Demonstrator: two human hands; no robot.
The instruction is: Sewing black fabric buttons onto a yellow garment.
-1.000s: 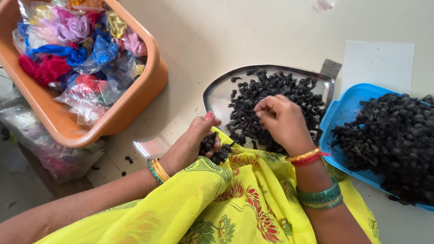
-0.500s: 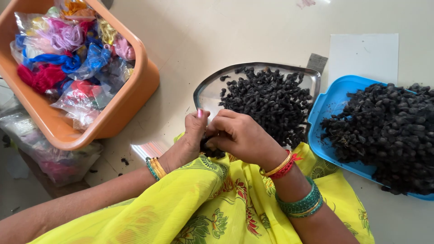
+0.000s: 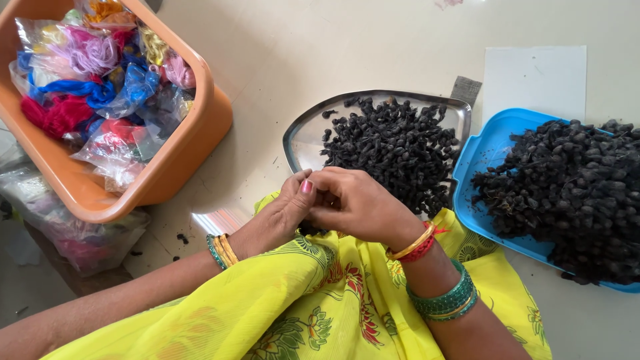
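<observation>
My left hand (image 3: 280, 215) and my right hand (image 3: 357, 203) meet over my lap, fingers curled together around small black pieces that are mostly hidden between them. Both hands rest above the yellow flowered cloth (image 3: 313, 300) on my knees. Just beyond my fingers stands a steel tray (image 3: 307, 133) heaped with small black dried bits (image 3: 393, 150). To its right a blue plastic tray (image 3: 490, 143) carries a bigger pile of the same black bits (image 3: 573, 197).
An orange plastic tub (image 3: 187, 160) at the upper left holds several clear bags of coloured thread. More bags lie under it at the left edge. A white sheet of paper (image 3: 533, 77) lies behind the blue tray. A few black crumbs dot the pale floor.
My right hand has come back from the steel tray's pile to my left hand, and the two now close together over my lap.
</observation>
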